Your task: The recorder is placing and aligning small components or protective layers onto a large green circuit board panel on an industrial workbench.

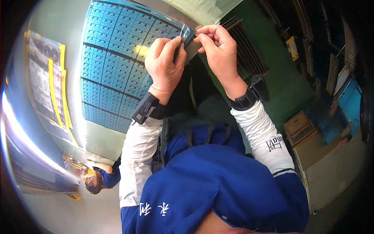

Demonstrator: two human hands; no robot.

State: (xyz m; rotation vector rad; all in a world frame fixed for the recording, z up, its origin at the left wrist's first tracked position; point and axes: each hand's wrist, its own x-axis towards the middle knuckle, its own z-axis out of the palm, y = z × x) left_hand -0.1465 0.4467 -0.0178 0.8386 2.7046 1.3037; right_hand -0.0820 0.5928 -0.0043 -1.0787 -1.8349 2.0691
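A large blue panel (113, 58), marked off in a grid of small dark-slotted cells, lies on the pale work table (99, 138) at the left. Glare on its near right corner shows a clear film (184, 30). My left hand (165, 64) is over that corner, its thumb and fingers pinched together on the film. Just to the right, beyond the panel's corner, my right hand (220, 50) is closed in a pinch with the fingers curled. Whatever its fingertips hold, if anything, is too small to make out. Both wrists wear black bands above white sleeves.
Papers edged with yellow tape (48, 82) line the far left. Behind them, another person (103, 177) in blue works at the same side. Dark slatted racks (245, 46) stand on the green floor (288, 85) at right, near a wooden box (300, 126). Translucent sheeting (206, 9) hangs at the top.
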